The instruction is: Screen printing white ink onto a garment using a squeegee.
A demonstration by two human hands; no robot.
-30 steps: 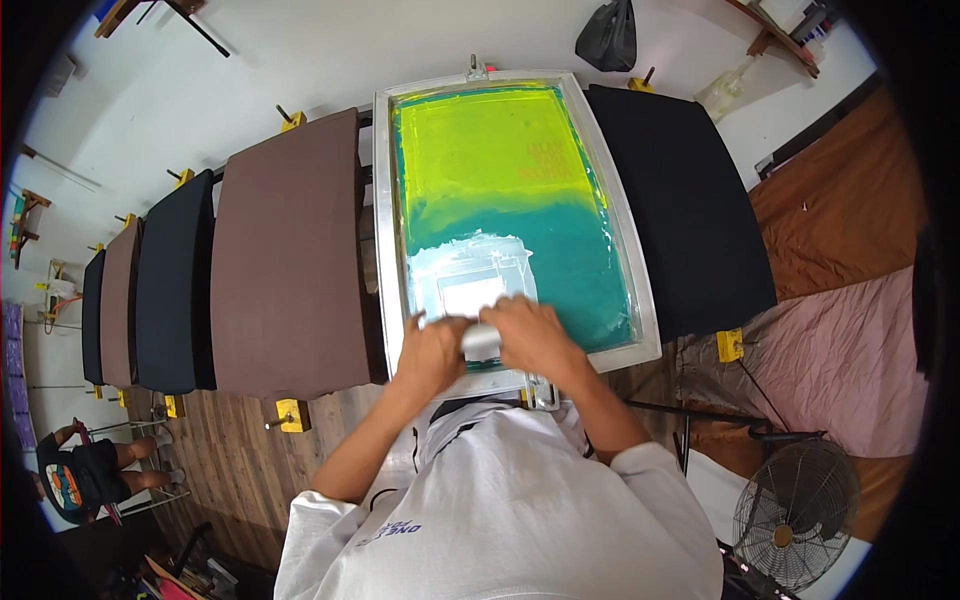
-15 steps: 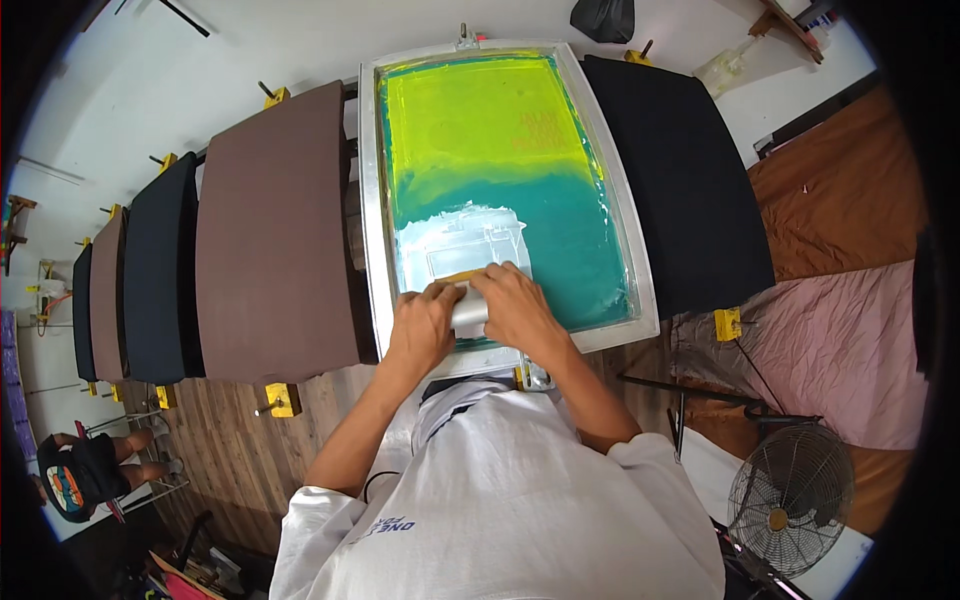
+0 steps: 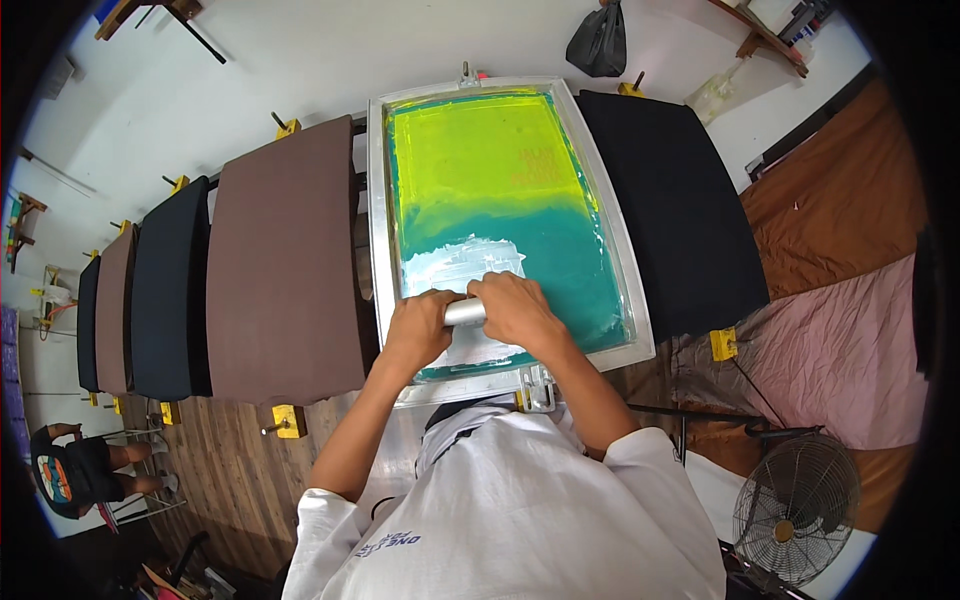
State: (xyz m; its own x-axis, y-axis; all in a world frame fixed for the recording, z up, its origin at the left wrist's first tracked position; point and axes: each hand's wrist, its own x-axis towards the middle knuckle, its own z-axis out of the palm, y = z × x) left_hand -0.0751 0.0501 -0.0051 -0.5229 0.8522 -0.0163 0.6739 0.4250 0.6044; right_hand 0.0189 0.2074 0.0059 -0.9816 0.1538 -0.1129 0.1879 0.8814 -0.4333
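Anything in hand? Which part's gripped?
A silver squeegee, by its top bar: left hand and right hand on either side of the bar's visible middle.

The screen [image 3: 560, 270] fades lime to teal, smeared white; I see a silver bar [image 3: 464, 313], brown board [image 3: 283, 260], black board [image 3: 672, 210].

The screen [image 3: 500, 215] lies between boards [image 3: 280, 270] — a fan [image 3: 797, 508] at lower right.

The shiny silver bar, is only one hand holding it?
No, the left hand and the right hand both grip the silver bar, which shows between them.
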